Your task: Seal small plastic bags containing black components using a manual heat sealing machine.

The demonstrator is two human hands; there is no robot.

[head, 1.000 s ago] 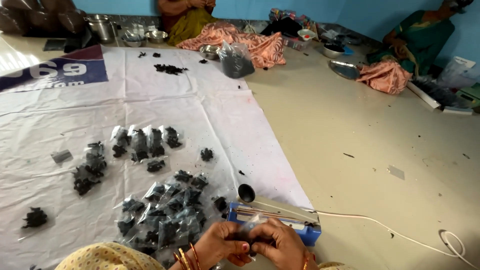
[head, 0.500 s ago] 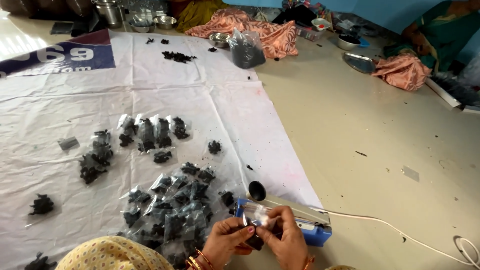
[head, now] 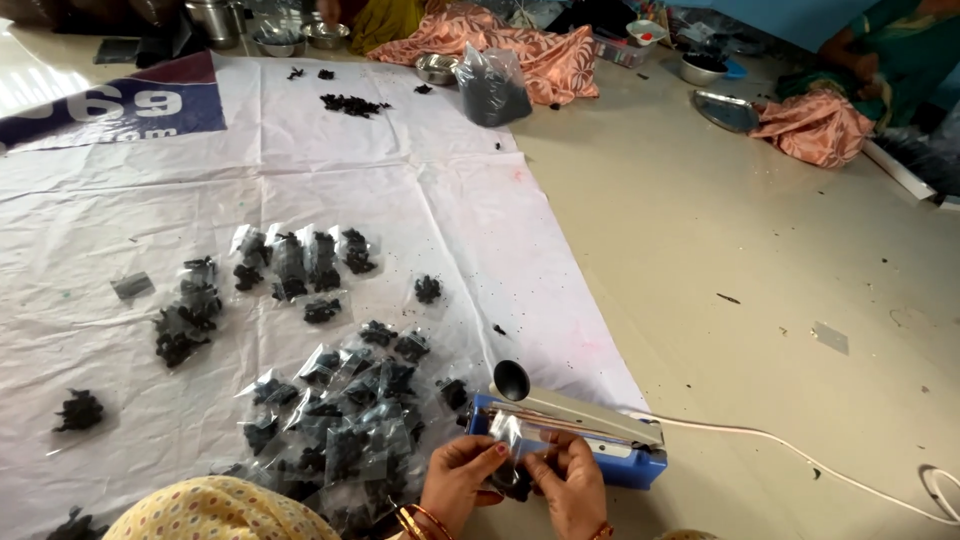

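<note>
Two hands are pinching one small clear pouch (head: 512, 445) of dark bits at the near edge of the white sheet (head: 300, 180): left hand (head: 458, 482) and right hand (head: 570, 485), fingers clenched on its sides. They are holding it upright, open mouth pointing away into the blue sealer (head: 575, 430), probably for closing. Filled pouches (head: 340, 420) are lying leftward; a big dark bag (head: 492, 88) is sitting far off.

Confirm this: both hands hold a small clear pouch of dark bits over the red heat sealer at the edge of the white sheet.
Not quite. The head view shows the heat sealer has a blue base, not red. The rest holds: the left hand and the right hand hold the small clear plastic pouch of dark bits over it, at the edge of the white plastic sheet.
</note>
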